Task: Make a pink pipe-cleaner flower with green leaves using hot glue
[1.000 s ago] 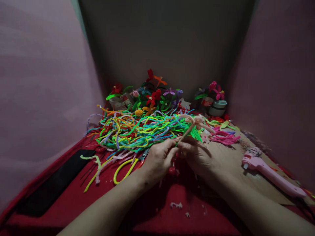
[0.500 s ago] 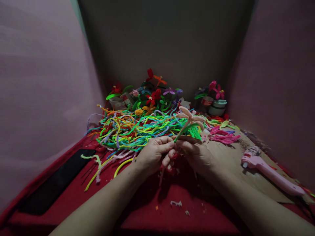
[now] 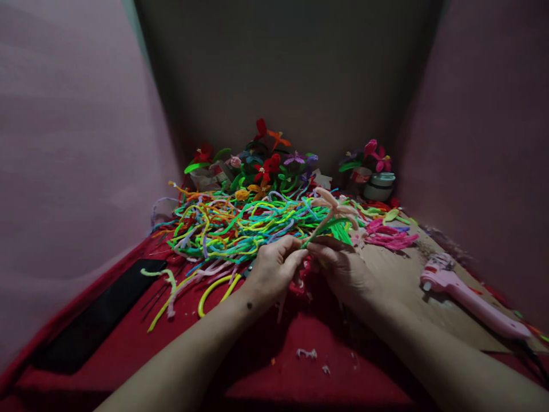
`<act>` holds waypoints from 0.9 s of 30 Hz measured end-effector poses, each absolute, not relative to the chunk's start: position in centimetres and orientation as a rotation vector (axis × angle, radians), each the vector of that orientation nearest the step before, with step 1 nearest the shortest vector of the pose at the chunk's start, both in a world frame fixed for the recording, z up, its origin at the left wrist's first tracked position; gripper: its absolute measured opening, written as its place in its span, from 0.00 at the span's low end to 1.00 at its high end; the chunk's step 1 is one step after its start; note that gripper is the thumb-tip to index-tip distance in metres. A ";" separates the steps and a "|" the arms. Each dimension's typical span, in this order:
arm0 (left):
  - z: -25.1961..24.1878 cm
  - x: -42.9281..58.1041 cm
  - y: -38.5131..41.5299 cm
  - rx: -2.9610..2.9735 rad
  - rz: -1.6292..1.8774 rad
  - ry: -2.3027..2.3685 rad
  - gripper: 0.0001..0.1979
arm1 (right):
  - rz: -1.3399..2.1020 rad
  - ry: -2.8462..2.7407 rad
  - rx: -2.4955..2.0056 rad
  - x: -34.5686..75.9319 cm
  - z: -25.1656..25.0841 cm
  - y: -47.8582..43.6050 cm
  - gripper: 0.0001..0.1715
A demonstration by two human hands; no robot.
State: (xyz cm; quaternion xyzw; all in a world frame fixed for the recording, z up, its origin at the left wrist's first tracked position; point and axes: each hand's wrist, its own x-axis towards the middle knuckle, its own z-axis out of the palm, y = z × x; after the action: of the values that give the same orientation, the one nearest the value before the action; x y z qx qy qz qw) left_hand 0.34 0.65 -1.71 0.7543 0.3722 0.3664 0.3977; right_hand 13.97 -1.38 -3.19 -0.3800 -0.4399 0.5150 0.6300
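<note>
A pale pink pipe-cleaner flower [image 3: 332,205] with a green leaf [image 3: 328,225] leans up and to the right above my hands. My left hand [image 3: 277,263] pinches its stem between thumb and forefinger. Close against it, my right hand [image 3: 337,263] grips the same stem just below the leaf, the thumb and fingers pressed together. A thin pale strand hangs beneath the hands. Behind them spreads a tangled heap of coloured pipe cleaners [image 3: 240,223]. The lower stem is mostly hidden by my fingers.
A pink glue gun [image 3: 472,297] lies on cardboard [image 3: 386,274] at right, near magenta pipe cleaners [image 3: 392,236]. At left is a black phone-like slab [image 3: 100,315]. Yellow-handled scissors [image 3: 206,294] lie by my left wrist. Finished flowers [image 3: 268,169] and a lidded jar [image 3: 380,186] stand behind.
My left hand has shifted and turned slightly, its fingers drawn up closer to the stem. The flower has tipped a little to the right. More of the yellow handle shows.
</note>
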 end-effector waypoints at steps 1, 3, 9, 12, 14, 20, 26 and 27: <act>-1.9 0.4 0.6 2.034 1.009 0.999 0.06 | 1.169 -1.003 -0.880 13.9 -3.2 -1.4 0.03; -2.5 0.3 0.5 2.261 1.120 1.061 0.05 | 1.162 -1.000 -0.883 13.8 -3.4 -1.4 0.04; -3.4 -0.1 0.9 2.652 1.082 1.038 0.08 | 1.183 -1.010 -0.871 13.6 -4.1 -1.3 0.07; -3.2 -0.2 0.9 2.552 1.088 1.020 0.08 | 1.116 -1.067 -0.854 13.4 -4.0 -1.5 0.07; -2.9 -0.1 0.8 2.400 1.122 1.019 0.07 | 1.080 -1.107 -0.854 13.4 -3.9 -1.5 0.07; -1.8 0.2 0.6 1.917 1.018 1.024 0.08 | 1.025 -1.257 -0.956 14.3 -3.5 -1.5 0.06; -1.3 0.3 0.9 1.394 0.873 0.805 0.08 | 1.153 -1.130 -0.929 14.4 -3.8 -1.0 0.04; -1.2 0.3 1.0 1.334 0.856 0.765 0.08 | 1.207 -1.063 -0.881 14.2 -4.0 -0.9 0.03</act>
State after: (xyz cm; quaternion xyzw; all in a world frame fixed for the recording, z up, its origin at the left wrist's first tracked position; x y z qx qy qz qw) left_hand 0.34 0.99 -1.25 0.5841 0.3351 0.3750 0.6371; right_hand 14.22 -0.90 -3.95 -0.3813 -0.4601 0.5225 0.6082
